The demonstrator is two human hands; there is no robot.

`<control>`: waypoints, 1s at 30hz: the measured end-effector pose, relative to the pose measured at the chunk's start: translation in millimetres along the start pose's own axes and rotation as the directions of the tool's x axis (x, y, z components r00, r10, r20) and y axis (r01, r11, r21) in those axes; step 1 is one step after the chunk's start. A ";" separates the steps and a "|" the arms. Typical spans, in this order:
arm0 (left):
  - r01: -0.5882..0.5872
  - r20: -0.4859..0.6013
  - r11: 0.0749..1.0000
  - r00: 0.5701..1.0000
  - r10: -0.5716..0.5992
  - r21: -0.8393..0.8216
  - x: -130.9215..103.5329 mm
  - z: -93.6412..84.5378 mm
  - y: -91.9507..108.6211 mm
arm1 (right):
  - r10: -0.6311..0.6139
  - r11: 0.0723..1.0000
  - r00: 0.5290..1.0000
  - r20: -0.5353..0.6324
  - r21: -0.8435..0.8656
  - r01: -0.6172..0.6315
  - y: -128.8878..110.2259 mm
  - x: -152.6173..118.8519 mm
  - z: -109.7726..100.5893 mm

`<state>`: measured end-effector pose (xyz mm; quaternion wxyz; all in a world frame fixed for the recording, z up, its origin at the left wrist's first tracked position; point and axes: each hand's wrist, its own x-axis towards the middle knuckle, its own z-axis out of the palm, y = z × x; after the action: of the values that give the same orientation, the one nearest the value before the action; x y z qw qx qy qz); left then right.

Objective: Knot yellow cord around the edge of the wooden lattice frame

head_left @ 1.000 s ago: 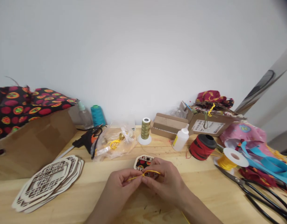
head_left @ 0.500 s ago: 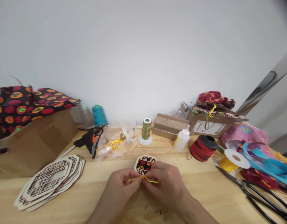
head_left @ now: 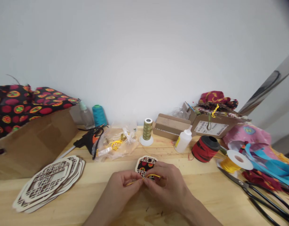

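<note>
I have the cord in my fingers, just in front of the frame, and the step in hand looks, as I judge it, like fine work on one short stretch where my fingertips meet. The next move seems to call for a steady pinch on both sides and small, even finger motions, since so thin a strand could slip. My left hand pinches it between thumb and forefinger, a length running back across the fingers. My right hand pinches it close beside, thumb and fingertips together, with a yellow length arching over them. Neither hand is spread. The tips nearly hide the spot between, so I cannot tell whether a knot is there. The frame lies on the table, partly covered by my right fingers; whether they touch it I cannot tell.
</note>
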<state>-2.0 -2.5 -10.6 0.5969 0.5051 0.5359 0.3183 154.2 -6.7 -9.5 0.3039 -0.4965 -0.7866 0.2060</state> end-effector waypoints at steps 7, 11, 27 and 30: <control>-0.034 0.026 0.999 0.999 0.035 -0.009 1.2 0.1 -1.1 | 0.043 0.999 0.998 -0.053 0.031 -0.042 3.4 3.1 3.9; -0.033 0.008 0.999 0.999 0.033 0.008 -0.1 -0.1 -1.9 | 0.062 0.998 0.996 -0.065 0.034 -0.060 3.2 3.8 5.6; -0.079 0.044 0.991 0.996 0.074 0.112 -1.1 2.8 -0.4 | 0.340 0.880 0.937 -0.076 0.378 -0.289 -3.5 5.7 9.3; -0.080 0.022 0.987 0.997 0.078 0.137 -1.5 3.3 0.2 | 0.402 0.831 0.913 -0.064 0.445 -0.335 -2.2 7.6 8.3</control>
<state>0.9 -4.7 -10.3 0.5519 0.5685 0.5314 0.2997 144.6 -0.9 -12.1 0.4191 -0.5752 -0.5858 0.3878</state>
